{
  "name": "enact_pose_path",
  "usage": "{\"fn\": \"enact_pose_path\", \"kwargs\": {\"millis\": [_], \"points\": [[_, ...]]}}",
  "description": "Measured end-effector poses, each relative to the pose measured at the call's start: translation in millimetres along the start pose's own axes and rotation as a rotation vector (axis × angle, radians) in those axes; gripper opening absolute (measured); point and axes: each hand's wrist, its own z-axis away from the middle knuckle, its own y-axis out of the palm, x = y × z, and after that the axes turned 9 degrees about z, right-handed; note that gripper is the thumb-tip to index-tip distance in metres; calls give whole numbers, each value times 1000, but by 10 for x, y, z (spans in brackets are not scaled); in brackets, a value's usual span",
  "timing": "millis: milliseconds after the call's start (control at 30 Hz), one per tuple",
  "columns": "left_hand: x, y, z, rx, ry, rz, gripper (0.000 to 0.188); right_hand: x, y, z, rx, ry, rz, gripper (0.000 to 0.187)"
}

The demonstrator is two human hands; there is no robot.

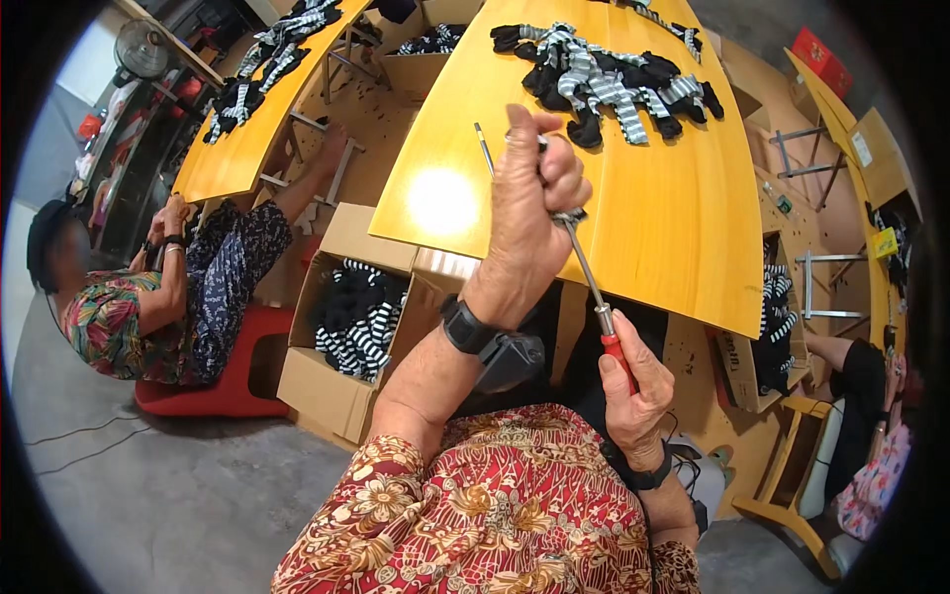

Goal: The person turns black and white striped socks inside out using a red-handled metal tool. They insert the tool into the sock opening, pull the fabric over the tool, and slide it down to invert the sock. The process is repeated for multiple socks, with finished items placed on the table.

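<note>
Clenched L hand [534, 188] grips a thin metal pin [484, 148] plus the screwdriver [594, 292] tip, raised over the yellow table [683, 247]. R hand [633, 391] wraps the red handle, lower, w/ shaft slanting between both. Striped socks [614, 84] lie beyond; cardboard box [332, 391] sits at left.

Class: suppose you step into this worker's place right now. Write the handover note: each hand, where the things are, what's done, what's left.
Left hand: raised, fist closed around a small metal tool.
Right hand: holding the red-handled screwdriver, its shaft pointing up into the left fist.
Striped and black socks lie piled on the yellow table; more sit in the cardboard box beside it.
Done: cannot tell.
Left: the work on the tool seems unfinished.
</note>
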Motion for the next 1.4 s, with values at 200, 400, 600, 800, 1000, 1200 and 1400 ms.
{"fn": "enact_pose_path", "kwargs": {"millis": [200, 400, 600, 800, 1000, 1200, 1400], "points": [[329, 23, 221, -27, -90, -79, 34, 19, -33, -219, 8, 72, 22, 39], [220, -32, 217, -18, -88, -168, 40, -61, 87, -388, 15, 7, 28, 40], [-176, -100, 56, -21, 55, -137, 48, -154, -135, -257, 166, 142, -137, 39], [-77, -21, 62, 40, 27, -222, 47, -90, -53, -203, 140, 229, -142, 40], [-114, -50, -23, 60, 125, -64, 47, -97, 111, -76, 41, 93, -121, 40], [-94, -38, -77, 55, 177, -32, 47, -182, 213, -96, -44, -99, -20, 43], [-61, -58, -35, 48, 162, -107, 52, -165, 264, -243, -52, -101, -53, 40]]}}
